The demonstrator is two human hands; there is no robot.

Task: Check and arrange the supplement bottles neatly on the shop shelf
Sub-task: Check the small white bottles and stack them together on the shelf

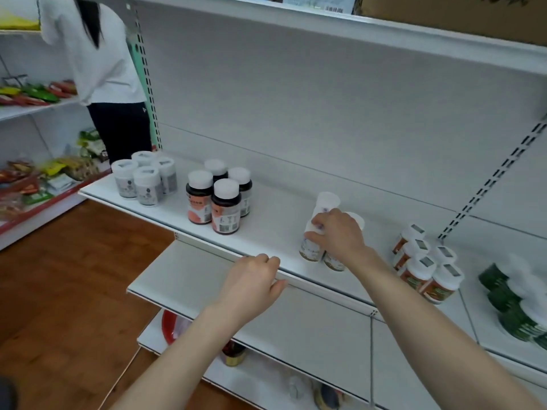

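On the white shop shelf (278,232) stand groups of supplement bottles. My right hand (337,235) grips the top of a white bottle with an orange label (310,250) in a small cluster; another white-capped bottle (327,202) stands behind it. My left hand (251,279) rests on the shelf's front edge with its fingers curled over the lip. Further left stand several dark bottles with white caps (219,196) and several white bottles (145,179). To the right are several white bottles with brown-orange labels (426,264) and a blurred stack of green bottles (515,303).
A lower shelf (183,279) juts out beneath my left hand. A person in a white top (97,54) stands at the left by a rack of snack packets (38,179). A cardboard box (455,13) sits on the top shelf. Wooden floor lies at the left.
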